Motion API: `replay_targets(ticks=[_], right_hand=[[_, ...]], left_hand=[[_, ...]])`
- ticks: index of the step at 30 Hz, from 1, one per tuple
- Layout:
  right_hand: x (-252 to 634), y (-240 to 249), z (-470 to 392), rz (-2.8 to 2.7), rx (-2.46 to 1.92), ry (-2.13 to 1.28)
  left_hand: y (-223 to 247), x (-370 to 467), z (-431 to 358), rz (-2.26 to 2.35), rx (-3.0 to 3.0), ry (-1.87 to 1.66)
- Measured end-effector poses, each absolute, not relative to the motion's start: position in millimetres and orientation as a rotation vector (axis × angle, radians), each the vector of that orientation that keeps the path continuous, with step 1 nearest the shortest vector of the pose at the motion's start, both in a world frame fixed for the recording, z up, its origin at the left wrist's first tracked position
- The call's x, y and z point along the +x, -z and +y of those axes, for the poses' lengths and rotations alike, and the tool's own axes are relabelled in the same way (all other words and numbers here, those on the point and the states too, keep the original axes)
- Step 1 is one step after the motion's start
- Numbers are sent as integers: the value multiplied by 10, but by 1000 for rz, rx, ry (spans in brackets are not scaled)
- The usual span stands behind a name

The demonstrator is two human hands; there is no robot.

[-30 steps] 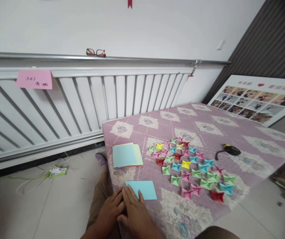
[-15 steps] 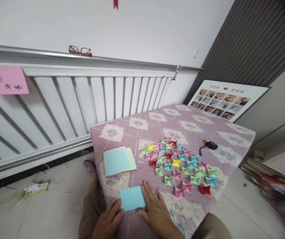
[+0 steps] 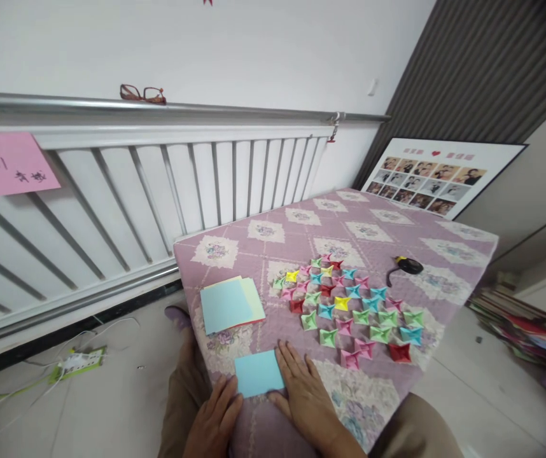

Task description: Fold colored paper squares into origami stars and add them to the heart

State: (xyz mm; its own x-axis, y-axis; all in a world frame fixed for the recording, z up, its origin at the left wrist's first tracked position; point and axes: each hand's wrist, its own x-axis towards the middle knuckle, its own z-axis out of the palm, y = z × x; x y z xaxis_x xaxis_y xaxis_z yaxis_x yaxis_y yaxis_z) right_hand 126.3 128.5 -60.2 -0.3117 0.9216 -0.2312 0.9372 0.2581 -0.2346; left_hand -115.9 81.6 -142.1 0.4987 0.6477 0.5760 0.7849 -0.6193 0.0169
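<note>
A light blue rectangle of paper (image 3: pixel 258 374), seemingly folded, lies flat on the patterned purple tablecloth (image 3: pixel 254 426) close to me. My left hand (image 3: pixel 219 407) rests at its left edge, fingers stretched out. Along the right edge lies my right hand (image 3: pixel 304 391), flat, with its fingers extended over the cloth and the paper's border. Just beyond, a stack of coloured paper sheets (image 3: pixel 228 305) has a light blue one on top. To the right sit several small folded paper pieces (image 3: pixel 342 304) in pink, green, blue, yellow and red.
A black and yellow object with a strap (image 3: pixel 407 264) lies on the right of the table. A white radiator (image 3: pixel 235 178) runs behind it, with glasses (image 3: pixel 142 93) on its pipe. A photo board (image 3: pixel 445 175) leans at the back right. A power strip (image 3: pixel 79 362) lies on the floor.
The view has shifted slightly. Both hands keep nearly the same places at the edges of the blue paper, which stays flat on the cloth.
</note>
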Motion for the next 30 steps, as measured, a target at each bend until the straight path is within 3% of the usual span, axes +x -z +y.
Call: replay_targets(ticks=[9,13,19,30], right_hand=[[1275,638,1282,2492,1796,466],[1289,735,1287,2557,1798,355],[1308,901,1321,2556,1810,208],[1293,810,1302,2618,1846,288]], left_hand=[[1097,-1284,883,-1387,-2666,751],[800,-824,879,-1502,-2742,741],[534,32,910,-1604,-3242,457],[719,-203,971,-1865,-3084,223]])
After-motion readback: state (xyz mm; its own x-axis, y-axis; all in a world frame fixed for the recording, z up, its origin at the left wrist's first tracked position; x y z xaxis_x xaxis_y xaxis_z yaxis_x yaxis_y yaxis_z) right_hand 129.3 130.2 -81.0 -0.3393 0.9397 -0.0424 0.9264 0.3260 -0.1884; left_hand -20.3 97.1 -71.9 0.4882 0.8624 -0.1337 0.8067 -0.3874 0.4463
